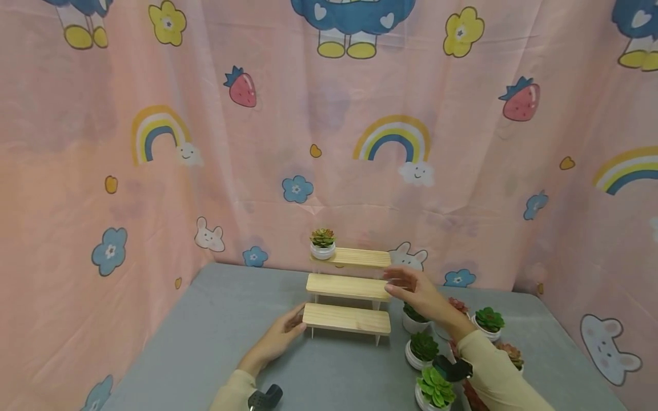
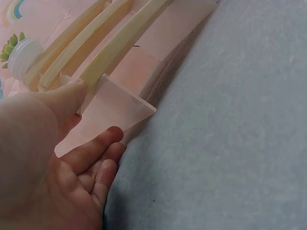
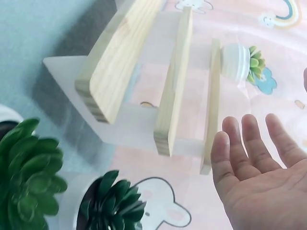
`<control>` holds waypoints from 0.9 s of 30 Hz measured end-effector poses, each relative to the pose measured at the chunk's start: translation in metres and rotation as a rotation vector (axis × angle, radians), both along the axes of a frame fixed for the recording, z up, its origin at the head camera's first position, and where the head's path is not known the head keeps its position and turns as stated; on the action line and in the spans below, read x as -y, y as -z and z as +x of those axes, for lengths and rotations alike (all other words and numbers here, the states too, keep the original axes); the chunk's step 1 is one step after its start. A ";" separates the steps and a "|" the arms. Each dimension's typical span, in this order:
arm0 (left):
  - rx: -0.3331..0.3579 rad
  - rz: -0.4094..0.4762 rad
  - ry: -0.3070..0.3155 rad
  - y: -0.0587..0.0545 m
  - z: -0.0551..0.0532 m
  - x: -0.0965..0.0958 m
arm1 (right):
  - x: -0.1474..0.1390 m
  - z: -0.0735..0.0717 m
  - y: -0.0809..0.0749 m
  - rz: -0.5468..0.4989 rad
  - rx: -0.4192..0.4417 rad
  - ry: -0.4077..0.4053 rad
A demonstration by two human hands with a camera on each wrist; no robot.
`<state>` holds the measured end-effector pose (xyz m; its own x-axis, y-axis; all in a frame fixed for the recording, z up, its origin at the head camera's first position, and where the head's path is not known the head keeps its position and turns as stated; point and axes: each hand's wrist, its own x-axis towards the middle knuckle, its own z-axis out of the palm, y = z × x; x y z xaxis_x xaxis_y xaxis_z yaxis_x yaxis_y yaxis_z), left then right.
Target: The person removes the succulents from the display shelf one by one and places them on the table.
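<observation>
A three-step wooden display stand [image 1: 346,318] with clear side supports stands on the table. My left hand [image 1: 277,338] is at its left end; in the left wrist view, the thumb [image 2: 72,93] touches the lowest plank's end and the curled fingers [image 2: 103,148] lie by the clear support. A potted succulent [image 1: 323,244] in a white pot sits at the left of the top step. My right hand [image 1: 418,294] hovers by the stand's right end, holding nothing, its fingers [image 3: 235,143] extended near the top plank [image 3: 213,105].
Several potted succulents crowd the table right of the stand, among them a bright green one [image 1: 436,387], a dark green one [image 1: 424,346] and another green one [image 1: 489,319]. My right forearm hides some. A pink patterned curtain [image 1: 329,125] hangs behind the grey table [image 1: 231,302].
</observation>
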<state>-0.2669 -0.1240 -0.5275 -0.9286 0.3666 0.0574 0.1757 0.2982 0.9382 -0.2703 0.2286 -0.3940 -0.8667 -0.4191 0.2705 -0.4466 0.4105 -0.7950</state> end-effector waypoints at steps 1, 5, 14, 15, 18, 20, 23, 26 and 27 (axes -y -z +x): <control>0.005 0.000 -0.004 0.000 0.000 0.000 | 0.002 -0.001 0.000 0.000 -0.001 -0.004; 0.003 0.000 -0.004 0.001 0.000 0.001 | 0.011 -0.006 -0.002 -0.004 0.000 -0.009; -0.002 0.006 0.008 -0.001 0.001 0.000 | 0.032 -0.019 -0.010 -0.022 0.035 -0.001; 0.001 0.003 0.008 -0.002 0.002 -0.001 | 0.035 -0.021 -0.011 -0.022 0.035 -0.003; 0.008 0.004 0.009 -0.003 0.002 -0.001 | 0.043 -0.026 -0.015 -0.021 0.049 -0.004; 0.009 0.003 0.009 -0.004 0.002 -0.001 | 0.049 -0.030 -0.018 -0.020 0.068 0.003; 0.008 0.001 0.010 -0.003 0.002 -0.001 | 0.057 -0.035 -0.021 -0.008 0.077 0.004; 0.005 -0.001 0.008 -0.003 0.003 -0.001 | 0.065 -0.040 -0.025 0.005 0.091 0.030; 0.005 -0.002 0.008 -0.003 0.003 -0.002 | 0.068 -0.041 -0.026 0.010 0.098 0.039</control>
<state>-0.2635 -0.1224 -0.5244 -0.9261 0.3737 0.0523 0.1735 0.2987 0.9385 -0.3115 0.1606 -0.3678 -0.9045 -0.3869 0.1793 -0.3503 0.4345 -0.8298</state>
